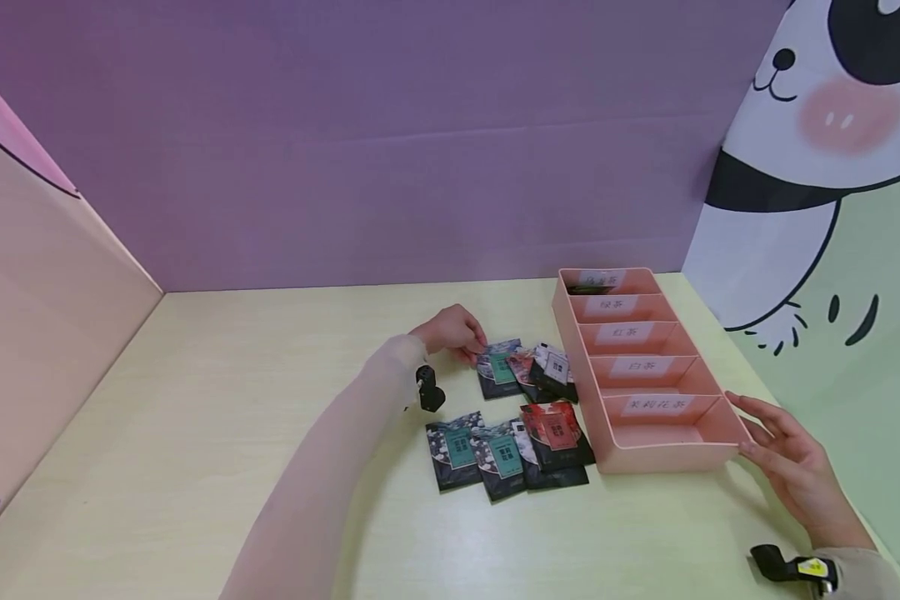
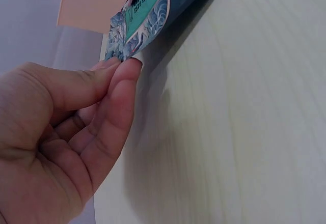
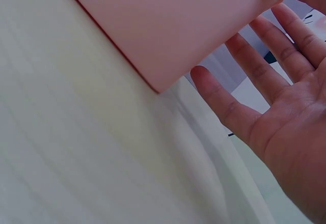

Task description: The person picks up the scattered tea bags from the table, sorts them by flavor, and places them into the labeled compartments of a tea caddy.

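My left hand [image 1: 452,331] pinches one corner of a dark tea packet with a teal label [image 1: 495,382] between thumb and fingertips. In the left wrist view the pinched packet [image 2: 153,23] is tilted, its patterned corner at the fingertips. Right beside it lie a red-patterned tea packet [image 1: 520,367] and a dark one with a pale label [image 1: 557,372], overlapping. My right hand [image 1: 793,462] touches the near right corner of a pink divided box [image 1: 667,460]. Its fingers are extended along the box's side, as the right wrist view shows.
Nearer the front lie several more packets: two with teal labels [image 1: 456,454] and a red one [image 1: 558,437] over another. The box's compartments bear handwritten labels; the farthest holds something dark [image 1: 588,290]. Purple wall [image 1: 420,167] stands behind the pale table [image 1: 195,433].
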Demonstrator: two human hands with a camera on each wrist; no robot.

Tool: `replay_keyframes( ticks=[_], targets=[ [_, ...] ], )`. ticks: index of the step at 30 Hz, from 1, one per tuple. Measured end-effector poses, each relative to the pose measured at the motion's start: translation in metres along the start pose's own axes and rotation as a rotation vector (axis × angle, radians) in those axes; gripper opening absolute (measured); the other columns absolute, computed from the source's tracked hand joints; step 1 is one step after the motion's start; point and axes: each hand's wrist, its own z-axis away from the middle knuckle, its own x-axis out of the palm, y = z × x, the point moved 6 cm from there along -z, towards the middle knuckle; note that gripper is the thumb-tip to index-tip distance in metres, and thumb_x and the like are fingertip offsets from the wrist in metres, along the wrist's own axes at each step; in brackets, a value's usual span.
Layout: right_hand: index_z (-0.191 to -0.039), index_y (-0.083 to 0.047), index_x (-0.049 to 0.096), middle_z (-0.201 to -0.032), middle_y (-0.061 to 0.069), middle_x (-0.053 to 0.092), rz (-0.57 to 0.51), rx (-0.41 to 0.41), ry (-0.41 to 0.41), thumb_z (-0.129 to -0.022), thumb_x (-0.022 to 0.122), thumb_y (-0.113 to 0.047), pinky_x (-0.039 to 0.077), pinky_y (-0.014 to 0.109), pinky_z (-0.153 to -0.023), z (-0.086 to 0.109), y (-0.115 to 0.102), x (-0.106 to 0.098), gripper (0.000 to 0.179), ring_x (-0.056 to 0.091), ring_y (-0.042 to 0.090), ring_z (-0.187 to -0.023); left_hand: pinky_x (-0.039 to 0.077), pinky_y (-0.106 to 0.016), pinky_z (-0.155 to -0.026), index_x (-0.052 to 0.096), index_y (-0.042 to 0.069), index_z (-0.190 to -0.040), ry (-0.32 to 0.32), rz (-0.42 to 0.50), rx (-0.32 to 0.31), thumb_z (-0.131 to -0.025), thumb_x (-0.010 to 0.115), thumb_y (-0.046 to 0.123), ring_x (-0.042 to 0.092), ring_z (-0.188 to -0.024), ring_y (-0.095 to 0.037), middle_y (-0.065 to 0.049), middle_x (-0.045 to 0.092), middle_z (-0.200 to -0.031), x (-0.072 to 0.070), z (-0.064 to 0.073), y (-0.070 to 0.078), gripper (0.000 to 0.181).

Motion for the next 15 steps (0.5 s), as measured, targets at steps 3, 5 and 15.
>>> replay_keyframes(
  ticks=[3, 5, 15],
  targets=[
    [-0.144, 0.006, 0.042, -0.144, 0.005, 0.053, 0.012, 0.011, 0.009, -0.094, 0.032, 0.025, 0.048, 0.022, -0.094, 0.001, 0.0, 0.0, 0.055, 0.056, 0.013, -0.126, 0.057, -0.029, -0.062, 0.071, -0.006, -0.093, 0.021, 0.004, -0.002, -0.091, 0.066, -0.003, 0.064, -0.057, -0.015, -0.01, 0.067, -0.074, -0.005, 0.003, -0.002, 0.006],
    [-0.145, 0.005, 0.042, -0.144, 0.004, 0.053, 0.023, 0.021, 0.015, -0.094, 0.032, 0.025, 0.048, 0.022, -0.094, 0.001, 0.0, 0.0, 0.055, 0.056, 0.012, -0.125, 0.058, -0.03, -0.062, 0.071, -0.007, -0.093, 0.034, 0.005, -0.003, -0.091, 0.067, -0.003, 0.064, -0.057, -0.014, -0.01, 0.067, -0.075, -0.01, 0.004, -0.003, 0.007],
    [-0.145, 0.003, 0.043, -0.144, 0.002, 0.053, 0.034, 0.049, 0.029, -0.095, 0.032, 0.023, 0.049, 0.021, -0.093, 0.001, -0.001, 0.0, 0.055, 0.056, 0.011, -0.125, 0.059, -0.035, -0.065, 0.072, -0.006, -0.092, 0.13, -0.028, 0.02, -0.089, 0.066, -0.003, 0.067, -0.058, -0.018, -0.014, 0.071, -0.079, -0.039, 0.01, 0.006, 0.008]
  ],
)
